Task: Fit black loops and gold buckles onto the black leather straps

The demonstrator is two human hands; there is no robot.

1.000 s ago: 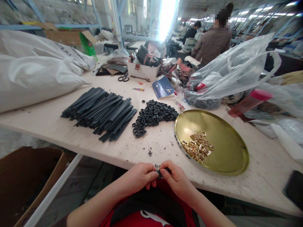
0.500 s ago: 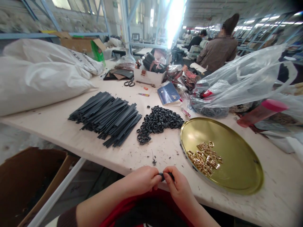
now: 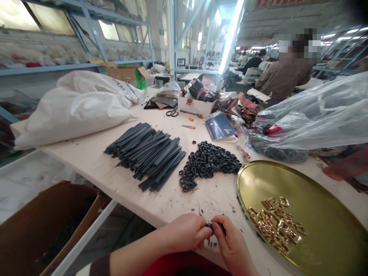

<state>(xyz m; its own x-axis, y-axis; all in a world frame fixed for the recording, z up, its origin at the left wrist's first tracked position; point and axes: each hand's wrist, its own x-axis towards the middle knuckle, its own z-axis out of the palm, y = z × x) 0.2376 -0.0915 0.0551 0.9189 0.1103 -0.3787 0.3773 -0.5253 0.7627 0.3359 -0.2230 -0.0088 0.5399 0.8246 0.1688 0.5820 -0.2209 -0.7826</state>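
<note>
Head view: left hand (image 3: 188, 232) and right hand (image 3: 232, 244) nearly meet over the near edge of the surface (image 3: 158, 203), the fingers of both curled in and pinching a small dark piece (image 3: 211, 227) between them, its shape mostly hidden by the fingertips. Beyond them, a heap of black loops (image 3: 208, 163), with flat black strips (image 3: 146, 153) piled to its left; on the right, a gold tray (image 3: 319, 218) bearing gold-coloured buckles (image 3: 276, 224), near the right hand
</note>
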